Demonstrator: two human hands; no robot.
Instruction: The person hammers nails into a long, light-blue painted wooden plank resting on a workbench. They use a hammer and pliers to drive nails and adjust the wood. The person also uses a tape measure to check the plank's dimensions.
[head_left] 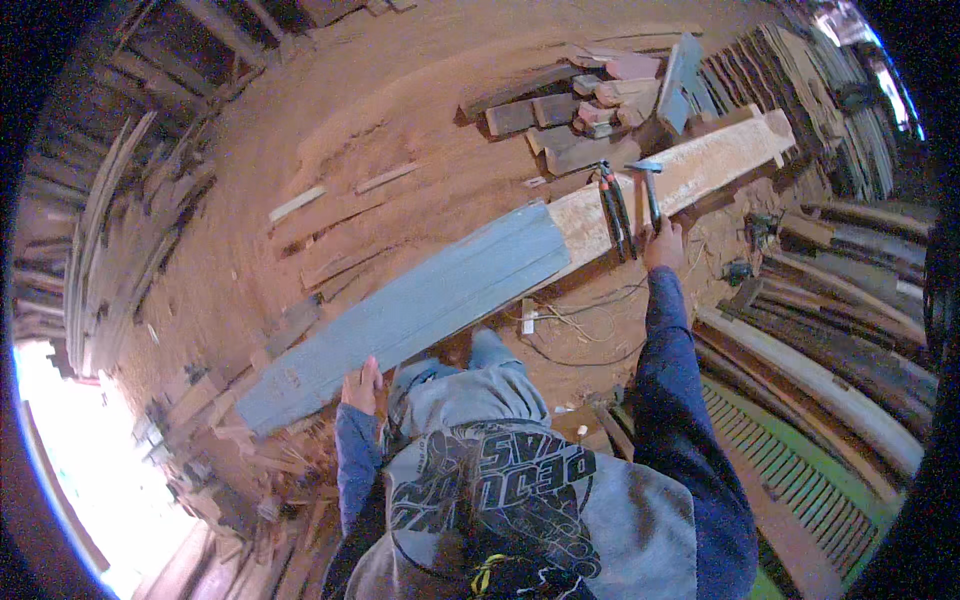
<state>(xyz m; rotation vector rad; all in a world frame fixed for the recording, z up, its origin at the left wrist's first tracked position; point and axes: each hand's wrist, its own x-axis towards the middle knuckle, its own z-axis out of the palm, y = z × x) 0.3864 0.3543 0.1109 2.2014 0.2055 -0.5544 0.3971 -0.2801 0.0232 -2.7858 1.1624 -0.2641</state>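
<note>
A long grey-blue board (430,295) lies diagonally in front of me, across a pale wooden beam (725,160) that shows at its far right end. My right hand (664,247) is closed round the lower handle of a hammer (653,190), whose head points away from me over the pale beam. Just left of the hammer, long-handled pincers (613,215) with dark and red grips rest across the beam. At the near edge of the board's left part is my left hand (362,388), fingers loosely stretched and holding nothing visible; whether it presses on the board is unclear.
Beyond the beam lies a heap of wood offcuts (560,110). Stacked planks (850,250) fill the right side, near a green slatted panel (800,470). A cable with a white socket (528,317) crosses the sawdust-covered ground (330,130). Long timbers (100,240) lean at far left.
</note>
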